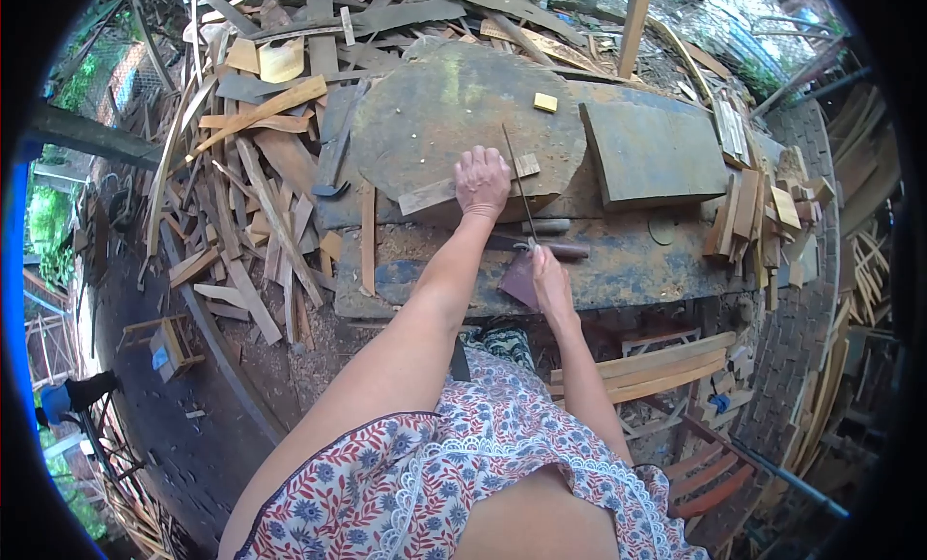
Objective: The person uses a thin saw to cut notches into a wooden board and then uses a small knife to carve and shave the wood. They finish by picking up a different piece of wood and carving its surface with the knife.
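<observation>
My left hand (483,181) is closed over a narrow wood strip (427,197), pressing it on a thick round-edged wooden slab (425,106). In my right hand (550,282), nearer my body, is the grip of a handsaw (519,185), its handle mostly hidden by the fingers. Seen nearly edge-on, the thin blade points away from me and crosses the strip just right of my left hand. The strip's short end (526,164) shows beyond the blade. Beside my right hand are a flat purple-brown piece (519,282) and a dark tool with a brown handle (568,251).
A small yellow block (546,102) sits on the slab. To its right rests a large rectangular wood block (652,154). A hammer (331,189) lies at the bench's left. Piled offcuts (275,174) crowd the left and back; stacked wood pieces (744,212) stand at the right.
</observation>
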Available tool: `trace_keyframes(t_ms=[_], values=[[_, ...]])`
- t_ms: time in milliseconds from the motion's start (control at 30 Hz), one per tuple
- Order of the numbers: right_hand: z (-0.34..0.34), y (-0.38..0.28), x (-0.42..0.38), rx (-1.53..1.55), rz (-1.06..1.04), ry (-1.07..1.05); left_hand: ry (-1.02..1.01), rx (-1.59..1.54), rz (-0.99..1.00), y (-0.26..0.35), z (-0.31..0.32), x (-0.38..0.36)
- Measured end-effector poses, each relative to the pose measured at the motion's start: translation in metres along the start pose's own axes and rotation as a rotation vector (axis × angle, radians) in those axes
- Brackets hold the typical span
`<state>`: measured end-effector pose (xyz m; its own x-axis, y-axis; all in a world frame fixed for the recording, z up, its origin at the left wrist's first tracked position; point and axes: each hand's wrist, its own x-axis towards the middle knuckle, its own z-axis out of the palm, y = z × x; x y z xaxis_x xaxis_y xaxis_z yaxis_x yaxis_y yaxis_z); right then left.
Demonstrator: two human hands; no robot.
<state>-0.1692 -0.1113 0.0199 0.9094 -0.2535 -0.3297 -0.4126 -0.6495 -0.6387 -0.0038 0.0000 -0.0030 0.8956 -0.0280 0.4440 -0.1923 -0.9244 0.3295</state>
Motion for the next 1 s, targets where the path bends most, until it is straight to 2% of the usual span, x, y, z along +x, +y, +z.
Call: trace_keyframes(t_ms=[133, 300, 400, 567, 800, 900, 933, 1000], values=[[-0.007, -0.016, 0.027, 0.019, -0.075, 0.025, 0.012, -0.023, 0.000, 0.000, -0.001, 0.000], [-0.003, -0.011, -0.001, 0.015, 0.006, -0.008, 0.029, -0.001, 0.003, 0.000, 0.000, 0.001], [-0.004, -0.008, -0.006, 0.017, -0.019, -0.010, 0.014, 0.006, -0.001, 0.000, 0.001, 0.000], [-0.009, -0.024, 0.030, -0.005, -0.041, 0.010, 0.004, 0.019, -0.009, 0.001, 0.001, 0.000], [0.000, -0.005, 0.002, -0.043, 0.023, -0.028, -0.015, 0.010, -0.015, 0.003, 0.002, 0.000], [-0.008, -0.017, 0.007, -0.040, 0.016, -0.041, 0.001, 0.028, -0.028, 0.001, 0.002, 0.001], [-0.010, -0.021, 0.013, 0.020, -0.073, -0.019, 0.021, 0.025, -0.020, 0.001, 0.004, 0.000], [-0.013, -0.029, 0.029, -0.014, -0.077, -0.010, 0.019, 0.032, -0.034, 0.000, 0.006, 0.000]])
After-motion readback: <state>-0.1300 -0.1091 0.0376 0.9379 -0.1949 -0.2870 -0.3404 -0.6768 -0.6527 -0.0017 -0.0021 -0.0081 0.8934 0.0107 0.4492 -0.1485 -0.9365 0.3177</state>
